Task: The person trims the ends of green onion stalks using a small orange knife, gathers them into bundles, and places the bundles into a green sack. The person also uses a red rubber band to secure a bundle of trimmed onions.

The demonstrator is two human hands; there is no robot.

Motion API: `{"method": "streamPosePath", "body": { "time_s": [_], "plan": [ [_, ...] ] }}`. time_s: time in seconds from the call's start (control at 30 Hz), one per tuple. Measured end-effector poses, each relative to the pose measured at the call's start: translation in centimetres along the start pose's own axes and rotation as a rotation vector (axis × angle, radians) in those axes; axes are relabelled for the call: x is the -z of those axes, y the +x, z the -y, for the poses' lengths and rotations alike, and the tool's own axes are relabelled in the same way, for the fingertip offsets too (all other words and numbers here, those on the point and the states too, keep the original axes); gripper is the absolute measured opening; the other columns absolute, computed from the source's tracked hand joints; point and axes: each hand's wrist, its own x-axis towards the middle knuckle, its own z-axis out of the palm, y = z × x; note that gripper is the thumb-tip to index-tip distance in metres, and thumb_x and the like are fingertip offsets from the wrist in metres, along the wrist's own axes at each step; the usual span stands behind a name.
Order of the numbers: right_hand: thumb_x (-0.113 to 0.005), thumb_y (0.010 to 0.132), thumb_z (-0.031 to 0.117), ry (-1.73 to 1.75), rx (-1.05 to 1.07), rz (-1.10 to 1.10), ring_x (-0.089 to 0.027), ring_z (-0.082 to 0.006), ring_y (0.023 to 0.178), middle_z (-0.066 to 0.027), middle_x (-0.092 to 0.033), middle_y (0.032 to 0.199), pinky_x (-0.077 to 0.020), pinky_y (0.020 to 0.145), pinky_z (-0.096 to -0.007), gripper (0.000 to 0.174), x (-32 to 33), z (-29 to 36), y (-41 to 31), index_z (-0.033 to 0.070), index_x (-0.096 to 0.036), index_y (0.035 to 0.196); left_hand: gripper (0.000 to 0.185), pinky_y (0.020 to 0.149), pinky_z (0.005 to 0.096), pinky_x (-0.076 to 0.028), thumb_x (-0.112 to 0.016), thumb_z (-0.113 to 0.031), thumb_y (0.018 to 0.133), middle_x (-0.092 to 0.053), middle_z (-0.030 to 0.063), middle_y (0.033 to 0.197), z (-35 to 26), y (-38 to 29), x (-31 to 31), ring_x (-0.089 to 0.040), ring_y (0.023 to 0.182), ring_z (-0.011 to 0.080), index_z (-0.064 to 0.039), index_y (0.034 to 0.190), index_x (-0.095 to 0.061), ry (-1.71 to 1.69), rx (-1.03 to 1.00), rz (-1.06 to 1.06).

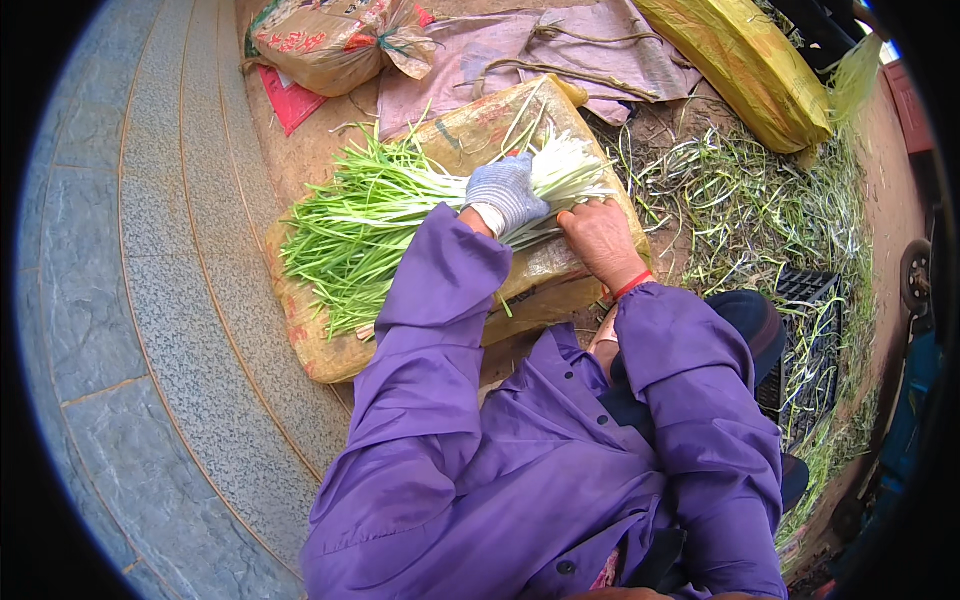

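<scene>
A large bunch of leafy green stalks with white ends, like garlic chives (375, 217), lies across a yellow wrapped block (480, 139). My left hand (508, 193), in a grey-blue knit glove, is closed around the bunch near its white part. My right hand (600, 232), bare with a red cord at the wrist, touches the lower edge of the white ends (566, 165), fingertips bent onto them; whether it pinches a stalk is hidden. A few loose stalks lie beyond the glove, on the block.
Stalk scraps (735, 202) litter the ground at right, around a black plastic crate (806, 360). Farther off are a tied sack (322, 45), a pink cloth (450, 67) with rope, and a long yellow wrapped bundle (750, 67). Stone paving (97, 277) runs along the left.
</scene>
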Motion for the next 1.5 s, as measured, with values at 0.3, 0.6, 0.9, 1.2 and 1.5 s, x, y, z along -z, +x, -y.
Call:
{"method": "streamPosePath", "body": {
  "time_s": [0.3,0.6,0.9,1.2,1.5],
  "plan": [
    [-0.059,0.081,0.017,-0.008,0.042,-0.03,-0.065,-0.0216,0.075,-0.002,-0.064,0.067,-0.0459,0.072,-0.0395,0.006,-0.5,-0.6,-0.2,0.017,-0.063,0.076,0.056,0.082,0.0447,-0.055,-0.074,-0.039,0.067,-0.07,0.0194,0.1,-0.4,-0.3,-0.1,-0.069,0.095,0.0367,-0.008,0.112,-0.061,0.018,0.047,0.033],
    [-0.064,0.07,0.014,-0.077,-0.022,0.07,-0.068,-0.0246,0.079,-0.0089,-0.067,0.067,-0.0502,0.08,-0.0396,0.01,0.1,-0.5,0.1,0.008,-0.071,0.067,0.062,0.078,0.0443,-0.054,-0.076,-0.037,0.067,-0.069,0.0182,0.092,-1.9,-2.0,-0.9,-0.069,0.085,0.0348,-0.001,0.112,-0.054,0.126,-0.029,-0.067],
    [-0.063,0.07,0.014,0.033,-0.032,0.064,-0.069,-0.0258,0.081,-0.0091,-0.071,0.077,-0.047,0.089,-0.0417,0.012,1.2,-0.8,-0.1,0.01,-0.074,0.074,0.115,0.089,0.0437,-0.049,-0.088,-0.045,0.051,-0.064,0.0238,0.11,-2.7,-3.5,-1.6,-0.064,0.098,0.0381,0.012,0.139,-0.039,0.184,-0.086,-0.139],
    [-0.073,0.067,0.026,0.031,-0.117,0.104,-0.068,-0.0274,0.071,-0.0089,-0.067,0.066,-0.0503,0.063,-0.0416,0.016,-0.1,-0.5,-0.4,0.011,-0.07,0.064,0.104,0.102,0.0456,-0.038,-0.086,-0.035,0.06,-0.059,0.0171,0.118,-3.4,-3.4,-3.7,-0.059,0.109,0.0291,0.006,0.143,-0.039,0.402,0.033,-0.183],
    [-0.075,0.078,0.038,0.121,-0.38,0.276,-0.07,-0.0323,0.073,-0.0138,-0.07,0.076,-0.0541,0.065,-0.0442,0.032,3.0,-1.3,-3.3,0.007,-0.07,0.085,0.084,0.09,0.0409,-0.046,-0.086,-0.035,0.063,-0.067,0.0139,0.1,-1.8,-1.9,-4.1,-0.066,0.094,0.0285,0.001,0.129,-0.05,0.349,0.002,-0.226]
  ]
}}
